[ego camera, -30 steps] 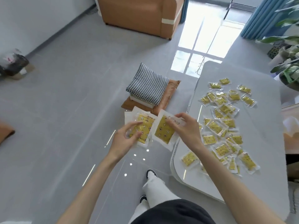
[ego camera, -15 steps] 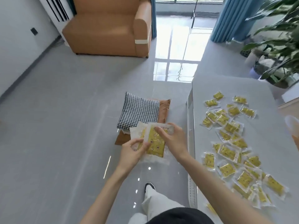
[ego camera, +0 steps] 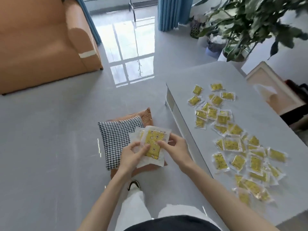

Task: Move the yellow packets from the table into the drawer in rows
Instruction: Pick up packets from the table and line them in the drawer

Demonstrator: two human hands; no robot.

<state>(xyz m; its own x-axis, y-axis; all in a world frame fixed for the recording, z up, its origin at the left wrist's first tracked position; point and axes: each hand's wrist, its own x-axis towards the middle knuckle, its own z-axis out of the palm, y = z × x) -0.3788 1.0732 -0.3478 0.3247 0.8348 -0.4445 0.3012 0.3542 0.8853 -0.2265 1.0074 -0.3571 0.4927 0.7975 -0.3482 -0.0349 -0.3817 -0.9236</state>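
Your left grip [ego camera: 131, 155] and right grip [ego camera: 175, 147] both pinch a few stacked packets [ego camera: 154, 139] over the cushion [ego camera: 115, 140], beside the counter [ego camera: 183, 90]; other packets [ego camera: 230, 144] lie scattered on this counter.

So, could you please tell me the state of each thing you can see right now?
held packets: stacked, held up beside the table
left hand: grips the held packets
right hand: grips the held packets
loose packets: scattered, overlapping, on the table
houndstooth cushion: lying on brown cushion

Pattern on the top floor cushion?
Black-and-white houndstooth; the cushion shows best in the head view.
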